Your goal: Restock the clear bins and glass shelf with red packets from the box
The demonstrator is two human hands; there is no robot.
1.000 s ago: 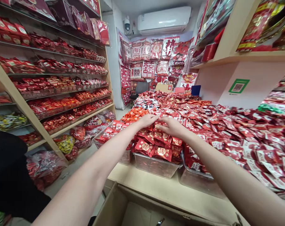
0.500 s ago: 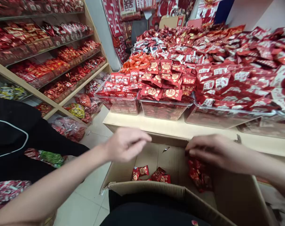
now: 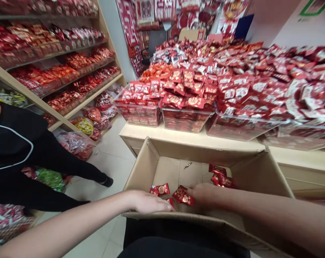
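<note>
A cardboard box (image 3: 198, 150) stands before me with several small red wrapped candies in its bottom. My left hand (image 3: 150, 202) lies at the box's near edge, fingers stretched out and holding nothing that I can see. Close beside its fingertips are red candies (image 3: 162, 189). Reaching down into the box, my right hand (image 3: 205, 193) is at a small cluster of red candies (image 3: 180, 193). Its fingertips are partly hidden and blurred, so whether they grip one is unclear. Another group of red candies (image 3: 218, 175) lies beyond the right hand.
Clear plastic bins (image 3: 188, 120) heaped with red candy packets line the wooden counter (image 3: 162, 135) behind the box. Candy shelves (image 3: 71, 86) stand at left. A person in dark clothes (image 3: 68, 157) is at the left. A small wrapper-like scrap (image 3: 188, 165) lies in the box.
Both hands have come down to the box. The candies held under my right hand now lie at the box's right side, and that hand has moved left to the middle candies.
</note>
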